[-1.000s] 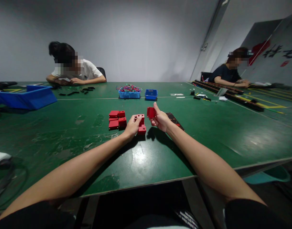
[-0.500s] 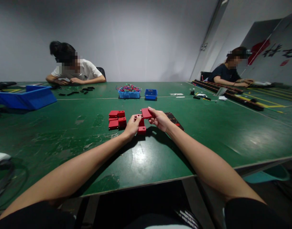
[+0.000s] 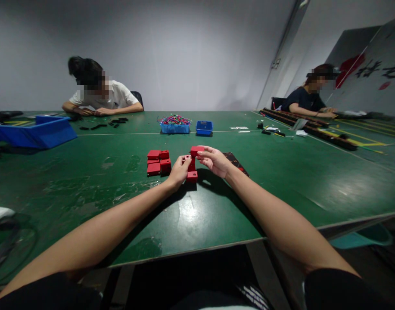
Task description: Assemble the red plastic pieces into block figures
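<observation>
A red block (image 3: 196, 150) was held above the middle of the bench (image 3: 281, 185), pinched between the thumb and fingers of the right hand (image 3: 216, 162), whose grip was clamped on it. The block was set against the top of a red stack (image 3: 192, 172) that stood on the bench. The stack was steadied by the left hand (image 3: 177, 171), its grip closed on the stack's upper left side. Just left of that hand a pile (image 3: 158, 162) of similar red pieces lay on the bench, apart from the stack. A dark flat box (image 3: 238, 163) was seen just behind the right wrist, partly hidden by it. Farther back, a blue tray (image 3: 174, 128) heaped with coloured bits (image 3: 174, 119) and a smaller blue bin (image 3: 204, 128) were placed side by side. A large blue crate (image 3: 38, 133) was set at the far left. Black parts (image 3: 103, 125) were spread before a seated person in white (image 3: 118, 98), and long dark rails (image 3: 313, 127) were laid before a second person in a dark top (image 3: 302, 100) at the right.
</observation>
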Tool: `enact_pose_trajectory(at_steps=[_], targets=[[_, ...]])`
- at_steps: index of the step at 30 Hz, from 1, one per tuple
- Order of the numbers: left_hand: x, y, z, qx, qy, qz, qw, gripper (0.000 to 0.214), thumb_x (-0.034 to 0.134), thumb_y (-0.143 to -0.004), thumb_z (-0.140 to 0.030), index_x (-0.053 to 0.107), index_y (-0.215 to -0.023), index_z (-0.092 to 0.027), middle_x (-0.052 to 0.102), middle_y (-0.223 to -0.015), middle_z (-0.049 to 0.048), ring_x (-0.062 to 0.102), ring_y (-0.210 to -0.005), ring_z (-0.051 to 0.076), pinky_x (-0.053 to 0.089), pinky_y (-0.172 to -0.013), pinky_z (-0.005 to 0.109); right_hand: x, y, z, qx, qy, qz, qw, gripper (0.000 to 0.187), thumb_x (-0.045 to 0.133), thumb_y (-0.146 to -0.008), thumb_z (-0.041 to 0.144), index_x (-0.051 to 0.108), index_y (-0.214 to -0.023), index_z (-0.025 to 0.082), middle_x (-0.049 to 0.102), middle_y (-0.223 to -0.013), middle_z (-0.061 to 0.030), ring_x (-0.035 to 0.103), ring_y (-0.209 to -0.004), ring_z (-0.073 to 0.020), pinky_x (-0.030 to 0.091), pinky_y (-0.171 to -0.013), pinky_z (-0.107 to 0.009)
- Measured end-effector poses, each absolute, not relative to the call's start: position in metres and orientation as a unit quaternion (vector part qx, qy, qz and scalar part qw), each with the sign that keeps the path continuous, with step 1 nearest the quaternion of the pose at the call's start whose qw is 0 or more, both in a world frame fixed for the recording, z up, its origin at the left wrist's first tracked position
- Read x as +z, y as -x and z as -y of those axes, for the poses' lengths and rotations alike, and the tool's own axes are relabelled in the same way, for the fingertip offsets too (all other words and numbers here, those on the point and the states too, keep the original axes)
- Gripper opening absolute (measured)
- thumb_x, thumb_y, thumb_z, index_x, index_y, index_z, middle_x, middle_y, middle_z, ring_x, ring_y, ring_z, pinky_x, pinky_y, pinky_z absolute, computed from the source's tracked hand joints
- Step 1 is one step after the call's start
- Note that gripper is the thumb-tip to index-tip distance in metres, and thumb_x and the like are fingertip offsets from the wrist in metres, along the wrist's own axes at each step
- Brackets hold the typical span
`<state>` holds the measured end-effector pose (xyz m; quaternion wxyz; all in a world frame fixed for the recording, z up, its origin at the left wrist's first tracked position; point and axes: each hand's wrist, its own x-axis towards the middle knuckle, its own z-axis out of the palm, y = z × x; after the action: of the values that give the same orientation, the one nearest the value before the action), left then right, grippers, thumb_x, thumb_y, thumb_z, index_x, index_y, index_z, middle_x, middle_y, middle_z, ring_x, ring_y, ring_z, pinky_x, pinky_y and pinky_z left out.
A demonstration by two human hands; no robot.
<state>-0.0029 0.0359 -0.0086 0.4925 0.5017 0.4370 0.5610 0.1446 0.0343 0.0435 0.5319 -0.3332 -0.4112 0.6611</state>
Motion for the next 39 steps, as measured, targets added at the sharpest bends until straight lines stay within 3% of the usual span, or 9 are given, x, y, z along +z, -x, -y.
enact_pose_trajectory(at_steps=[7, 14, 19, 30, 35, 39], targets=[[-0.0073, 0.0023, -0.0349, 0.562, -0.502, -0.443, 0.486, 0.027, 0.064, -0.082, -0.041, 0.060, -0.093, -0.016, 0.061, -0.080, 0.0006, 0.054, -0.069, 0.012, 0.047, -0.067, 0.025, 0.0434, -0.1454, -0.0340, 0.659, 0.331, 0.427, 0.522, 0.009, 0.071, -0.075, 0.016, 0.066, -0.082, 0.014, 0.071, -0.070, -0.0023, 0.062, -0.058, -0.0081, 0.049, -0.055, -0.017], [-0.0090, 0.0031, -0.0354, 0.561, -0.506, -0.441, 0.485, 0.032, 0.066, -0.079, -0.045, 0.061, -0.093, -0.017, 0.062, -0.080, 0.0018, 0.057, -0.069, 0.013, 0.049, -0.066, 0.026, 0.0438, -0.1481, -0.0353, 0.649, 0.362, 0.420, 0.521, 0.027, 0.069, -0.080, 0.042, 0.065, -0.079, 0.015, 0.064, -0.059, -0.0016, 0.055, -0.046, -0.0080, 0.044, -0.044, -0.017], [-0.0094, 0.0034, -0.0353, 0.564, -0.504, -0.438, 0.486, 0.034, 0.067, -0.079, -0.046, 0.061, -0.094, -0.016, 0.064, -0.083, 0.0032, 0.060, -0.072, 0.015, 0.051, -0.068, 0.027, 0.0447, -0.1476, -0.0346, 0.648, 0.363, 0.428, 0.515, 0.030, 0.065, -0.083, 0.046, 0.062, -0.078, 0.017, 0.061, -0.053, 0.0003, 0.051, -0.041, -0.0076, 0.043, -0.041, -0.018], [-0.0072, 0.0033, -0.0347, 0.539, -0.501, -0.432, 0.522, 0.040, 0.062, -0.083, -0.048, 0.056, -0.106, -0.016, 0.065, -0.087, 0.0046, 0.062, -0.062, 0.012, 0.051, -0.058, 0.025, 0.0501, -0.1468, -0.0345, 0.683, 0.386, 0.379, 0.490, 0.044, 0.037, -0.097, 0.052, 0.056, -0.080, 0.016, 0.061, -0.048, -0.0017, 0.049, -0.033, -0.0083, 0.038, -0.035, -0.017], [-0.0086, 0.0033, -0.0361, 0.543, -0.494, -0.435, 0.521, 0.040, 0.064, -0.081, -0.048, 0.057, -0.104, -0.016, 0.065, -0.083, 0.0032, 0.062, -0.062, 0.012, 0.051, -0.058, 0.024, 0.0485, -0.1458, -0.0346, 0.663, 0.403, 0.386, 0.499, 0.054, 0.041, -0.089, 0.066, 0.056, -0.074, 0.015, 0.058, -0.046, -0.0019, 0.048, -0.032, -0.0082, 0.036, -0.032, -0.017], [-0.0090, 0.0034, -0.0363, 0.545, -0.498, -0.435, 0.515, 0.037, 0.064, -0.082, -0.047, 0.058, -0.101, -0.016, 0.065, -0.082, 0.0026, 0.062, -0.062, 0.012, 0.051, -0.059, 0.024, 0.0466, -0.1456, -0.0351, 0.655, 0.398, 0.391, 0.510, 0.047, 0.046, -0.091, 0.059, 0.056, -0.075, 0.015, 0.058, -0.047, -0.0009, 0.049, -0.033, -0.0078, 0.036, -0.031, -0.016]])
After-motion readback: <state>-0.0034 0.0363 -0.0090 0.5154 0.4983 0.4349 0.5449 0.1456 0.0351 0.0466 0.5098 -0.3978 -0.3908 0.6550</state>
